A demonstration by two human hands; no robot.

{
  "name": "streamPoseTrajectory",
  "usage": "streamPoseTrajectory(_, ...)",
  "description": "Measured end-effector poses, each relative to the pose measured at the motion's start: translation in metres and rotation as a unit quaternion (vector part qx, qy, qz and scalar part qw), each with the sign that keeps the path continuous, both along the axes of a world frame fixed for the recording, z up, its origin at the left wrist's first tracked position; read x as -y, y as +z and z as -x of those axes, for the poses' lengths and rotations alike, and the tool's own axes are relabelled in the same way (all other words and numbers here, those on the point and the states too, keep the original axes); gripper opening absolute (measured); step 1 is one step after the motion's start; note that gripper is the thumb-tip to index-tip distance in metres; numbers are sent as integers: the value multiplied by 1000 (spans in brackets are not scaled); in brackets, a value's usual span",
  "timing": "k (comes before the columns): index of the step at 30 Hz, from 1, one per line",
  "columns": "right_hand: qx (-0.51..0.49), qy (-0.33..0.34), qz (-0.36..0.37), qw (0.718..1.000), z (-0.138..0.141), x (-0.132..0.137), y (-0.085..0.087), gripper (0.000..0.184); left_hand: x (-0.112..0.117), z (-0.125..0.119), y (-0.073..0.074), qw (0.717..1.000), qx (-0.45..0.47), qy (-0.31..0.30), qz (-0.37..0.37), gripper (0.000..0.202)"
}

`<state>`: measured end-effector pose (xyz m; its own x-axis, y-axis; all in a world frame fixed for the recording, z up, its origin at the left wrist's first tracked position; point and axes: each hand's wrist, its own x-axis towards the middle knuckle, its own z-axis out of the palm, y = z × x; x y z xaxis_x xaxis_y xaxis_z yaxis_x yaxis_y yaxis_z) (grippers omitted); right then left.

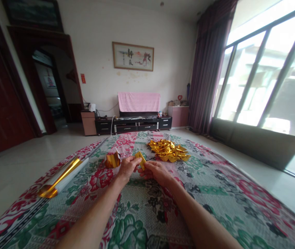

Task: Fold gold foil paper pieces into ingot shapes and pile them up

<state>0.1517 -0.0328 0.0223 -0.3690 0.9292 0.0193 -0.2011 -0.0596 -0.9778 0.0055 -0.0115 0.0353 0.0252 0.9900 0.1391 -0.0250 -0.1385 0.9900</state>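
Observation:
Both my hands meet over a flowered cloth (215,193) and pinch one small piece of gold foil paper (140,159). My left hand (127,167) grips its left side with closed fingers. My right hand (155,171) holds its lower right edge, fingers curled. A curled gold foil piece (112,160) lies just left of my left hand. A pile of folded gold foil pieces (168,150) sits beyond my right hand.
A roll of gold foil sheets (62,176) lies at the cloth's left edge. Beyond the cloth stand a low dark TV cabinet (134,124) with a pink cover, a dark doorway at left and large windows with a purple curtain at right.

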Motion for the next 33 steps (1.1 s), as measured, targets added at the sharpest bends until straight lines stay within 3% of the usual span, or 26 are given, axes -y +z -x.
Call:
streamPoseTrajectory(10,44,2,-18,999,2,3,2,32,-2,1,-3,1000,5,-24,-10,29)
streamPoseTrajectory(20,94,9,-24,995,6,5,6,28,-3,-2,-4,999,27,33,-15,24)
streamPoseTrajectory(33,95,8,-23,995,7,5,5,23,-4,3,1,998,33,61,-5,22)
